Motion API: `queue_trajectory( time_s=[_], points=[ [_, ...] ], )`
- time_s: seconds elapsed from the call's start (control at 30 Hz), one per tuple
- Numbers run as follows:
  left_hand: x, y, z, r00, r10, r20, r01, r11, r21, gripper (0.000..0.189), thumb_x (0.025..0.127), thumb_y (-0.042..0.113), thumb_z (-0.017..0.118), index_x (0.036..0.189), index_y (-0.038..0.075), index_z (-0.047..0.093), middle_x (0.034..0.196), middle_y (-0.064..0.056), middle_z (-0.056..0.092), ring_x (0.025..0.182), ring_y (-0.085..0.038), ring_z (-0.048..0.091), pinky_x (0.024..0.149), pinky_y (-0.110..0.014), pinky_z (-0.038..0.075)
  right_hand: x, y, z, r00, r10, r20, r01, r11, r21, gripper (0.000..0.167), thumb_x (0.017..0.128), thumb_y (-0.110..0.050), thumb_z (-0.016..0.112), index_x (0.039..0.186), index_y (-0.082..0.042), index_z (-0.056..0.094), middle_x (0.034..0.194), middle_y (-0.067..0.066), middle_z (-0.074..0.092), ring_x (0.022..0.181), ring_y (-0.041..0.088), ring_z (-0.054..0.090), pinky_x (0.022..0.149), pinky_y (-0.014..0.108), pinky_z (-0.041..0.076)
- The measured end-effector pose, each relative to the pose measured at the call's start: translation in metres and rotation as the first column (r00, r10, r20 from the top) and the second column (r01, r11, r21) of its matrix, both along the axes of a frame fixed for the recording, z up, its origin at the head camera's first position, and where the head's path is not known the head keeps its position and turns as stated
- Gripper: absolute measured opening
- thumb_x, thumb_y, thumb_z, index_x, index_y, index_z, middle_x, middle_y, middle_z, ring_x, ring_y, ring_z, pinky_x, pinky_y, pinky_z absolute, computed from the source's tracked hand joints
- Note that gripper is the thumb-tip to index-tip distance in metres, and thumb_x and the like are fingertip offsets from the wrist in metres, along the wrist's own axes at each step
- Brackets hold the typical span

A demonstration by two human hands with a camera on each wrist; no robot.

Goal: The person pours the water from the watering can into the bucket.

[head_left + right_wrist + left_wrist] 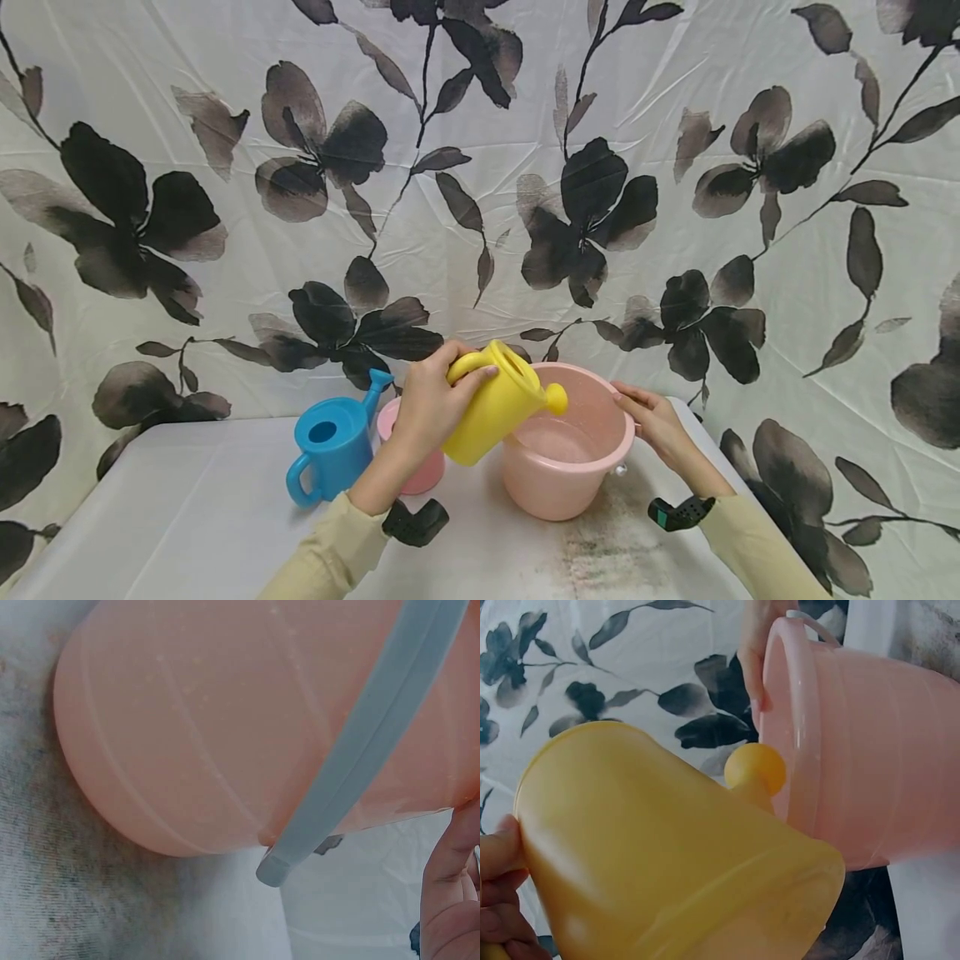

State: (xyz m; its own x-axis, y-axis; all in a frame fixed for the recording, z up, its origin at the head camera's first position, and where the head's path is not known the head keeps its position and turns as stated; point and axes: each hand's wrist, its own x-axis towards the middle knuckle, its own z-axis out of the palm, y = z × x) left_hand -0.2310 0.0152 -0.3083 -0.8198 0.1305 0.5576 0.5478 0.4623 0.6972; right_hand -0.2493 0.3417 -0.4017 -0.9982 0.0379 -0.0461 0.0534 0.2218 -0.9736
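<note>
My left hand (pixel 429 408) grips the handle of a yellow watering can (pixel 491 417), tilted so that its round yellow spout head (pixel 556 399) points right, over the opening of a pink bucket (pixel 551 487). The bucket stands upright on the table. In the left wrist view the can's body (pixel 645 840) fills the middle, its spout at the bucket's rim (pixel 804 712). My right hand (pixel 660 427) holds the rim on the right side, fingers over the edge. The right wrist view shows the bucket's grey-white handle (pixel 360 742) hanging down its side. No water stream is visible.
A blue watering can (pixel 337 450) stands on the white table (pixel 210 500) at the left. Beside it is a pink container (pixel 427 477), partly hidden by my left arm. Dark smudges mark the tabletop near the bucket. A flower-patterned cloth (pixel 480 233) hangs behind.
</note>
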Motion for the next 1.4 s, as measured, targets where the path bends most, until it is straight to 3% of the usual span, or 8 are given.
queue_trajectory(
  time_s=[0.53,0.87,1.4],
  points=[
    [-0.001,0.002,-0.004,0.999,0.01,-0.048,-0.009,1.0,0.01,0.023,0.083,0.022,0.076,0.092,0.006,0.063,0.076,-0.008,0.066,0.062,-0.015,0.058,0.06,-0.025,0.053,-0.001,0.0,0.0,1.0,-0.01,0.016,0.01,1.0,0.01,0.061,0.1,-0.035,0.051,0.145,0.002,0.035,0.148,0.025,0.039,0.106,0.0,0.058,0.085,0.02,0.052],
    [-0.001,0.002,0.001,0.999,0.005,-0.047,-0.005,1.0,-0.003,0.023,0.083,0.023,0.075,0.092,0.006,0.063,0.076,-0.008,0.064,0.061,-0.015,0.056,0.059,-0.024,0.051,-0.001,0.001,-0.001,1.0,-0.011,0.003,0.011,1.0,0.005,0.06,0.1,-0.034,0.051,0.144,0.003,0.036,0.146,0.025,0.04,0.099,-0.006,0.059,0.082,0.019,0.053],
    [0.002,0.003,0.006,0.998,-0.005,-0.065,0.003,1.0,-0.029,0.024,0.083,0.023,0.076,0.094,0.005,0.065,0.079,-0.009,0.066,0.064,-0.016,0.058,0.061,-0.025,0.052,-0.002,0.002,-0.002,1.0,-0.006,-0.008,0.006,1.0,0.007,0.059,0.1,-0.033,0.05,0.144,0.004,0.036,0.146,0.026,0.04,0.101,-0.005,0.058,0.084,0.019,0.052]
  ],
)
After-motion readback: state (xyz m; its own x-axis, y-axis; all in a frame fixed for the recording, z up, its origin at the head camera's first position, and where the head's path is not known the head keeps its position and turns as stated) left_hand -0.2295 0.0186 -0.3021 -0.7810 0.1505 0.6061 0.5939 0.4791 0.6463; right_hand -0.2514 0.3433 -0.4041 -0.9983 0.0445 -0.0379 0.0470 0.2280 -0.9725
